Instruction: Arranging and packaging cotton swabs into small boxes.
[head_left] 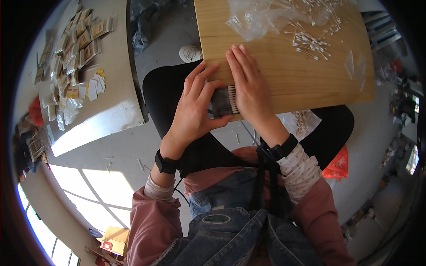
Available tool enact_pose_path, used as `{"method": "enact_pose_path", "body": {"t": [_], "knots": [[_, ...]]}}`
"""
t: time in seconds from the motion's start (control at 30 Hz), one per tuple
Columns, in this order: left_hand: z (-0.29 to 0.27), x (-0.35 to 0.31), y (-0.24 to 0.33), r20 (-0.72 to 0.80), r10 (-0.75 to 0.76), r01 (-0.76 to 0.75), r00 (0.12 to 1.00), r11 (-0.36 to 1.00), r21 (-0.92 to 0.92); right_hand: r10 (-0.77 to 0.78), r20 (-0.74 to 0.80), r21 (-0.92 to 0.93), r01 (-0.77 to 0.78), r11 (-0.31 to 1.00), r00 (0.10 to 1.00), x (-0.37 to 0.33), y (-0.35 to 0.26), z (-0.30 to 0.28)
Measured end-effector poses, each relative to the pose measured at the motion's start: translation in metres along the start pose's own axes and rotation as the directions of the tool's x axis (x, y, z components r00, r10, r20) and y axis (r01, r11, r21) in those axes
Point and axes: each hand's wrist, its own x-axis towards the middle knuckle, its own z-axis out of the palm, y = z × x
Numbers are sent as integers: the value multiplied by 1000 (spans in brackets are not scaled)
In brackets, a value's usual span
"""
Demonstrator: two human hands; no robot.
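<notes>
At the left front corner of the wooden table, my left hand is closed around a small dark grey box, thumb on its near side and fingers on the far side. A tight row of cotton swabs shows their white heads along the box's right side. My right hand lies with straight fingers held together, its edge right beside those swab heads; whether it presses on them I cannot tell. Its fingers point away from me, and it grips nothing visible.
Loose cotton swabs and a crumpled clear plastic bag lie on the wooden table. Many filled small packs and white cards cover the left table. A bag of swabs sits by my lap; a red bag is lower right.
</notes>
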Motion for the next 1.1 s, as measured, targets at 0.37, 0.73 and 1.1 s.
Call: {"method": "enact_pose_path", "body": {"t": [0.37,0.73,1.1], "knots": [[-3,3,-4,19,68,-68,998,998,-8,10,-22,25,-9,1000,1000,1,-6,0],[-8,4,-5,49,134,-134,990,991,-1,-16,-16,12,16,1000,1000,2,-8,1],[0,3,-8,-36,164,-164,986,986,12,5,-34,9,-5,1000,999,5,-17,7]]}}
